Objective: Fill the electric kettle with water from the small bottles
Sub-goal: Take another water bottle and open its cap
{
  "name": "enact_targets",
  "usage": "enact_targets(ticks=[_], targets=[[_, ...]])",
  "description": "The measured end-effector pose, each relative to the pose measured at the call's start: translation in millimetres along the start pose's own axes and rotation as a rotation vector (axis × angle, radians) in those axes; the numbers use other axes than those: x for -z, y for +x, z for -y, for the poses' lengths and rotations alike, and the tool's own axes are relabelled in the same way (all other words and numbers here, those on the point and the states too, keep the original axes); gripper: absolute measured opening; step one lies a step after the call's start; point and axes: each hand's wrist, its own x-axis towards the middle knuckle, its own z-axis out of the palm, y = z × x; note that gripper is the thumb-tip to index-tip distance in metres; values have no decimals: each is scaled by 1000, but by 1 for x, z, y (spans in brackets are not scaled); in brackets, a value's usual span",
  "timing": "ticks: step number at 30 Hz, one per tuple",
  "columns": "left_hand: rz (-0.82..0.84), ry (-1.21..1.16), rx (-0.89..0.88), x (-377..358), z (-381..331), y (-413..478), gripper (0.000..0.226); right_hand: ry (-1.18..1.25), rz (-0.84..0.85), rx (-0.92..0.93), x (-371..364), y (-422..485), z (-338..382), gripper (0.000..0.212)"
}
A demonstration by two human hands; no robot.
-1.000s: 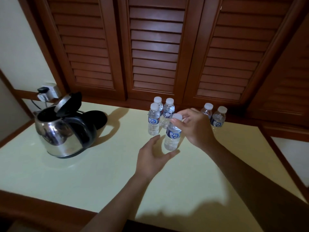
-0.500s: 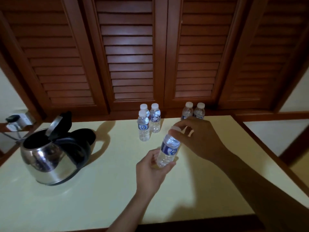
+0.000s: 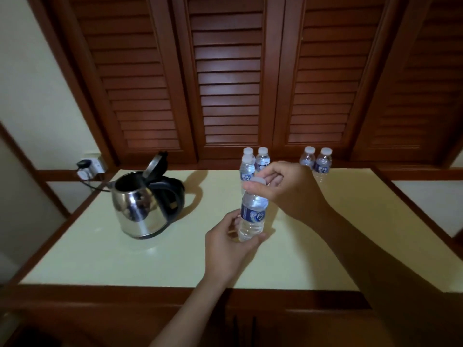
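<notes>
the left hand (image 3: 226,242) is gripping the bottle (image 3: 251,216) mid-frame while the right hand (image 3: 288,189) is pinching its cap (image 3: 258,181); squeezing too hard risks spilling water.

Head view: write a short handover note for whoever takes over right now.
Hands: left hand grips the small bottle low down; right hand pinches its white cap, not yet off.
The electric kettle stands left on the table, lid open.
Five more capped bottles stand at the back edge.
Done: one bottle picked up.
Left: uncap, pour, repeat with the others.
</notes>
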Motion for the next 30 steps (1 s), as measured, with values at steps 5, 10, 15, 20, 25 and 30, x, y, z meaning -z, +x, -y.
enact_targets(ticks=[5,10,15,20,25,30], targets=[[-4,-17,-44,59,3,1,53,-81,-4,92,-39,4,38,36],[-30,20,-82,127,22,18,61,-86,61,91,-89,15,75,37],[61,60,-77,198,46,37,40,-194,167,231,-149,31,111,29],[159,75,-64,259,67,53,37,-243,346,286,-191,43,137,20],[150,42,-70,288,80,60,44,-317,231,221,-222,46,156,29],[103,92,-97,299,88,61,43,-611,249,185,-245,51,169,62]])
